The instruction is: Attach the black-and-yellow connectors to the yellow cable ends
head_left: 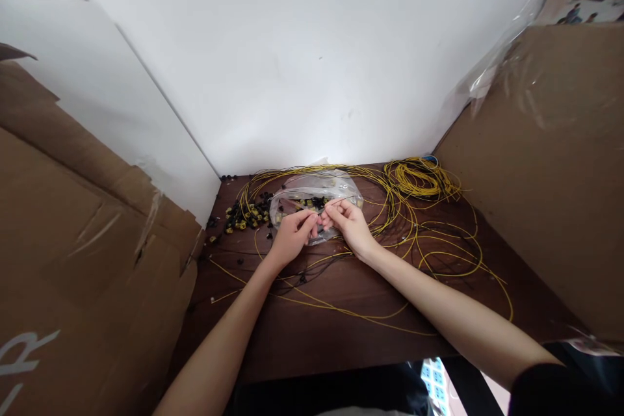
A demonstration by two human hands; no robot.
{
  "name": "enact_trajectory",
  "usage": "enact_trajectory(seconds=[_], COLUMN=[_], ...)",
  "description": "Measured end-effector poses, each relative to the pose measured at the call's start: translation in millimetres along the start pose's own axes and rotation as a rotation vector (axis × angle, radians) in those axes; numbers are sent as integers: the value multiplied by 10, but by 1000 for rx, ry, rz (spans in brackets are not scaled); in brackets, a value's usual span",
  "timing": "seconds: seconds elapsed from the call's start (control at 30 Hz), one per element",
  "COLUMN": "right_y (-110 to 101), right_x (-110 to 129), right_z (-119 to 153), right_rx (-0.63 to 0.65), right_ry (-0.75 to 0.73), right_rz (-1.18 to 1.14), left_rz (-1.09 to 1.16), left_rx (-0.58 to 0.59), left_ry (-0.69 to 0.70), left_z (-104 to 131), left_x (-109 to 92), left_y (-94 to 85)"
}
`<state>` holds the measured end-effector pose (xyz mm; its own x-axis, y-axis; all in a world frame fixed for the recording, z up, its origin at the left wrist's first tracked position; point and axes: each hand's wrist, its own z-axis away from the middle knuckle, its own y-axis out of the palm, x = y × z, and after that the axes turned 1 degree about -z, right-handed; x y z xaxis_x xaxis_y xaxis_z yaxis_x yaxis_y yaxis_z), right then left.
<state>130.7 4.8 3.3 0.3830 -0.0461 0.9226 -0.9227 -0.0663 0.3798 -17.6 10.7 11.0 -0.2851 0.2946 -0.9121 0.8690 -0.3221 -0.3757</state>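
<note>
1. The left hand (292, 232) and right hand (347, 221) meet fingertip to fingertip, both pinched narrow on the near edge of a clear plastic bag (312, 198).
2. The bag lies on the dark wooden table (341, 331), toward its back edge.
3. Small black-and-yellow connectors (242, 216) are heaped just left of the bag.
4. Loose yellow cables (439, 247) sprawl across the table, and a coiled bundle (418, 179) sits at the back right.

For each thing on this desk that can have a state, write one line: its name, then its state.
left hand: fingertips pinched at the bag.
right hand: fingertips pinched at the bag.
clear plastic bag: lying flat, small parts inside.
yellow cable coil: wound up.
loose yellow cables: sprawled, uncoiled.
small black and yellow parts: loose heap.
</note>
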Motion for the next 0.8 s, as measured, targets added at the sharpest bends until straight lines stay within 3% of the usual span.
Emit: enact_trajectory(seconds=[0.13, 0.4, 0.63, 0.8], right_y=[-12, 20, -29, -34], right_x=[7, 75, 17, 22], right_z=[-2, 35, -3, -1], right_rx=[22, 29, 24, 28], right_ry=[10, -5, 43, 37], right_rz=[-51, 98, -76, -80], left_rz=[29, 44, 66, 76], left_rx=[-2, -2, -15, -15], left_ry=[-5, -6, -27, -31], left_z=[2, -2, 0, 1], left_x=[5, 21, -5, -19], left_y=[-2, -5, -1, 0])
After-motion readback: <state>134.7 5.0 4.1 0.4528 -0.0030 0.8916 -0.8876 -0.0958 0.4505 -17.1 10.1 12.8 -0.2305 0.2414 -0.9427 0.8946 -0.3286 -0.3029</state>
